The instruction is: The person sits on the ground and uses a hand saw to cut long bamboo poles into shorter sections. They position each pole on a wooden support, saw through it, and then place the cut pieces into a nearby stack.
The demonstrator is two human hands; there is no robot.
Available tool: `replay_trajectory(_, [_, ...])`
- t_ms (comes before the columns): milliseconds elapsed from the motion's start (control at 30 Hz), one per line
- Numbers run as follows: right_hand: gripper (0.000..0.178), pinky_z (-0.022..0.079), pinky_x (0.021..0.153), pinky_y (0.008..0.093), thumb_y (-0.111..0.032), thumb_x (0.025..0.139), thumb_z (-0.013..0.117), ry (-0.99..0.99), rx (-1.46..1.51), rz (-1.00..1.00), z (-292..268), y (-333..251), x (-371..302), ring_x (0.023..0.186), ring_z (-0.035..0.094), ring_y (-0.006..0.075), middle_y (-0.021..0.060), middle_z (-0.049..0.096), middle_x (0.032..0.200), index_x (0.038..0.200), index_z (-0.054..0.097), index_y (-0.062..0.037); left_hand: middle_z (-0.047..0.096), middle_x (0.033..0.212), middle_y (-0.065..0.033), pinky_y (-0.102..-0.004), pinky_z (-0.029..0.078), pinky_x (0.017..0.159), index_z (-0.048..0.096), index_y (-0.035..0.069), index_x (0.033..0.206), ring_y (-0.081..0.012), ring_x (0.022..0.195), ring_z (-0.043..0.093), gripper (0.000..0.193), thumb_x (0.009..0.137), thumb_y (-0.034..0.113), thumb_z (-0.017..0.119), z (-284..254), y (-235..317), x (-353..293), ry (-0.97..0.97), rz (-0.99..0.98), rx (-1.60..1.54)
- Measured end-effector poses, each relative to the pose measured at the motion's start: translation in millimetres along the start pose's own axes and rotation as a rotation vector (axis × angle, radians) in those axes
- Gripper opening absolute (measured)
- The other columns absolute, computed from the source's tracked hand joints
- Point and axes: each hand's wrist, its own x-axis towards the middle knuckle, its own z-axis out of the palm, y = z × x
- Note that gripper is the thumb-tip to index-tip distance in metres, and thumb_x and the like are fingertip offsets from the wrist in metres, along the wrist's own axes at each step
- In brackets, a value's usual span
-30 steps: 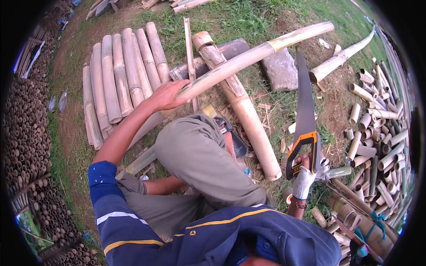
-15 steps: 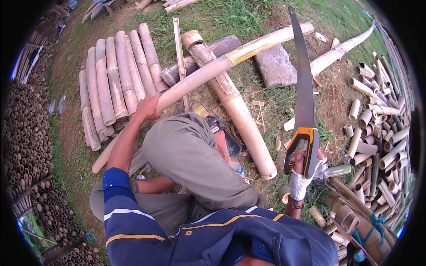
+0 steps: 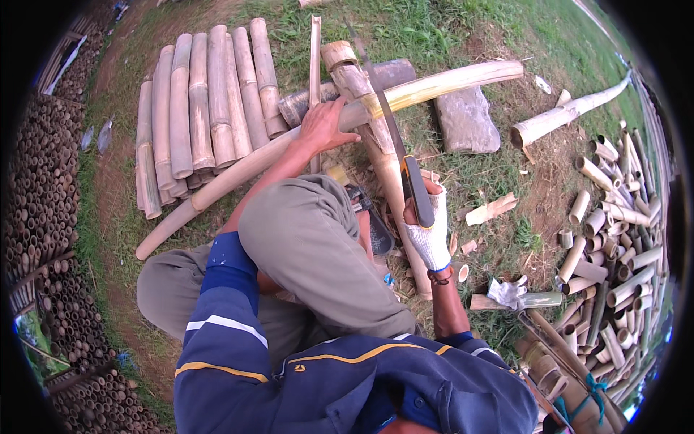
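At upper centre, the saw's (image 3: 413, 184) tip thins to a faint blur, and whether its teeth touch the pole (image 3: 246, 170) cannot be told. The left hand (image 3: 323, 129) covers a stretch of that pole, and the right hand's (image 3: 432, 231) fingers are partly hidden by the saw handle. Pole and right hand hide parts of the log (image 3: 389, 173). Mid-frame, the knee (image 3: 296, 224) blocks some of the foot (image 3: 363, 223). The lower edge cuts off the shirt (image 3: 325, 390). The dark rim trims the far-left stack (image 3: 43, 181), its tubes too small to count.
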Motion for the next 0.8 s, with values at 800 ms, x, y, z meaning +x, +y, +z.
replay_trajectory(800, [0.039,0.047,0.080,0.0250,0.003,0.096,0.063,-0.071,-0.138,-0.024,-23,-13,40,0.087,0.055,0.0099,0.0023,0.055,0.104,0.132,0.051,-0.0046,0.068,0.118,-0.0202,-0.0520,0.054,0.101,0.053,0.006,0.127,-0.0427,0.120,0.065,0.075,0.068,0.017,0.099,43,24,24,0.214,-0.071,0.059])
